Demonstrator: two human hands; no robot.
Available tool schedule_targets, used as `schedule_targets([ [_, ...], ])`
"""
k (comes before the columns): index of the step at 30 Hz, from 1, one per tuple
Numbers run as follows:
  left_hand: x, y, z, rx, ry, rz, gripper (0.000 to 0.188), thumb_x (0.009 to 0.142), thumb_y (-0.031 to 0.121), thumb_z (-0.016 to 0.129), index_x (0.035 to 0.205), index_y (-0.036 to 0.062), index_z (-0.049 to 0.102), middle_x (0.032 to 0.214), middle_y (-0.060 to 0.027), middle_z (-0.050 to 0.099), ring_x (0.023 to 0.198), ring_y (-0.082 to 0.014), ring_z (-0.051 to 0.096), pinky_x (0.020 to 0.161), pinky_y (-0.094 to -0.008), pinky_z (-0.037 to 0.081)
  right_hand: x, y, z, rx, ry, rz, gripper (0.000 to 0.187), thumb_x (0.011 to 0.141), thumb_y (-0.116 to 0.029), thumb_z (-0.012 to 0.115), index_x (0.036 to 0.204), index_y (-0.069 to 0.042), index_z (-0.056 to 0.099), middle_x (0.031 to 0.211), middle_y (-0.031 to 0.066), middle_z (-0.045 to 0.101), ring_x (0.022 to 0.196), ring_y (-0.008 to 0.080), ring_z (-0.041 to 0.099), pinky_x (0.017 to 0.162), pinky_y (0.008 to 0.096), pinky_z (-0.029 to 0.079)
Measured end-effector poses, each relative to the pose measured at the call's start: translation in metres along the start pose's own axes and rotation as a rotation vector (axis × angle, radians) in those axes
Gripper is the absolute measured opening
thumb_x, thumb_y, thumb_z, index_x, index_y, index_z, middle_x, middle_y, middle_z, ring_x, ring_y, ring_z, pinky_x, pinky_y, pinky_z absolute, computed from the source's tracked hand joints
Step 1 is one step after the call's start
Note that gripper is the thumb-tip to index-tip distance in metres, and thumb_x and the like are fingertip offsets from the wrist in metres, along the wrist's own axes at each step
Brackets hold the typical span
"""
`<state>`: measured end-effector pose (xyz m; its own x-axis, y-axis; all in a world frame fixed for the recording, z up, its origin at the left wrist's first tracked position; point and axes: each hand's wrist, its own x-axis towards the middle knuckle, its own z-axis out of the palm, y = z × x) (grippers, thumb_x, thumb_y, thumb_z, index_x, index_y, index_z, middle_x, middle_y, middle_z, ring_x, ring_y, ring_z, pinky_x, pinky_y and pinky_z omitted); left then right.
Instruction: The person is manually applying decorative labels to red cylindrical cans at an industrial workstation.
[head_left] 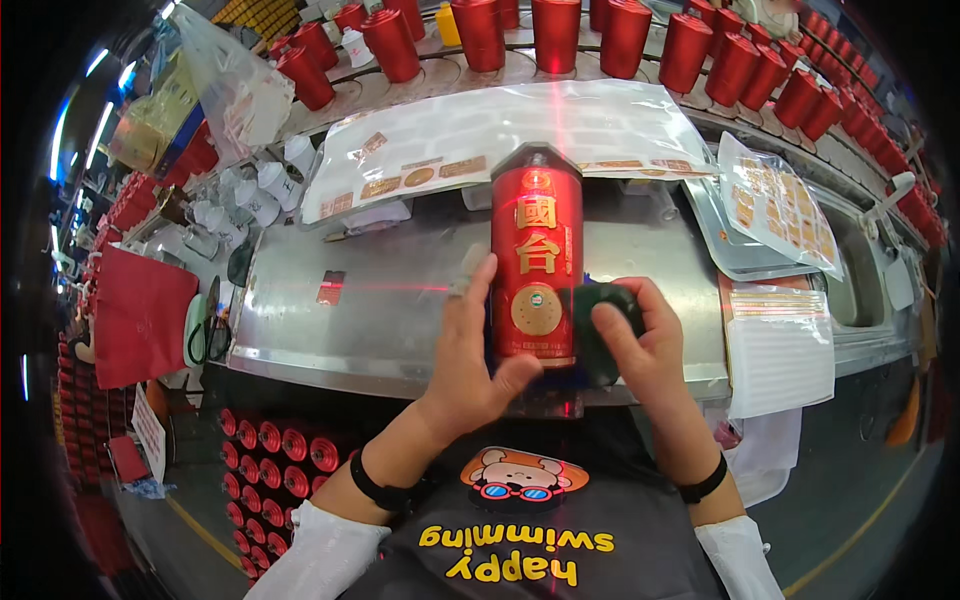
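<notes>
Item 1: red bottle (535, 265), gold characters and a round gold emblem on its front, many-sided grey top. Position: centre of the metal worktable (385, 290), base towards the person, near the front edge. Whether it rests on the surface or is held off it cannot be told.

Item 2: left hand (465, 350). Fingers along the bottle's left side, thumb at its lower front; pale covering on 1 finger. Whether the grip is closed on the bottle cannot be told.

Item 3: right hand (650, 345). Clasped round item 4, thumb in front.

Item 4: dark green pad (604, 330), rounded, at the bottle's lower right side.

Item 5: large white label sheet (480, 130), gold labels along its near edge, behind the bottle.

Item 6: small red label (331, 288), flat on the worktable, left of the hands.

Item 7: packet of gold labels (785, 210), on a tray (735, 255), right side.

Item 8: pile of white sheets (780, 345), nearer the person than the tray.

Item 9: scissors (213, 328), left end of the table, beside a red sheet (150, 325).

Item 10: row of red bottles (555, 38), upright along the far side.
</notes>
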<state>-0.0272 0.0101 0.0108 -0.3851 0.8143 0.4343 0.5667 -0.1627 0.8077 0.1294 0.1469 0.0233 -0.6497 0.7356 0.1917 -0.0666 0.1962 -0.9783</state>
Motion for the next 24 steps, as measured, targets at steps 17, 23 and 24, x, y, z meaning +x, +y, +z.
schedule_targets([
  [17,0.002,0.003,0.000,0.678,-0.011,0.317,0.099,0.067,0.040,0.079,0.140,-0.0041,0.030,0.121,-0.0223,0.052,0.112,-0.0378,0.052,0.107,-0.0618,0.020,-0.011,-0.023,-0.012,-0.550,-0.198,-0.770,0.034,0.060,-0.005,0.072,0.093,-0.011,0.065,0.080,0.0016,0.053,0.072,0.0205,0.049,0.070,0.0355,0.037],
  [23,0.003,0.005,0.004,0.651,0.021,0.319,0.099,0.065,0.035,0.081,0.141,-0.0031,0.030,0.123,-0.0225,0.051,0.115,-0.0386,0.050,0.107,-0.0620,0.018,-0.015,-0.027,-0.014,-0.538,-0.214,-0.767,0.028,0.059,-0.009,0.071,0.086,-0.012,0.065,0.079,0.0001,0.051,0.070,0.0178,0.047,0.070,0.0349,0.036],
  [24,0.003,0.005,0.003,0.657,0.017,0.319,0.098,0.065,0.035,0.081,0.140,-0.0034,0.031,0.123,-0.0225,0.051,0.115,-0.0386,0.050,0.107,-0.0619,0.019,-0.013,-0.027,-0.012,-0.558,-0.225,-0.810,0.028,0.059,-0.009,0.071,0.086,-0.012,0.065,0.079,0.0000,0.052,0.070,0.0177,0.047,0.070,0.0348,0.036],
])
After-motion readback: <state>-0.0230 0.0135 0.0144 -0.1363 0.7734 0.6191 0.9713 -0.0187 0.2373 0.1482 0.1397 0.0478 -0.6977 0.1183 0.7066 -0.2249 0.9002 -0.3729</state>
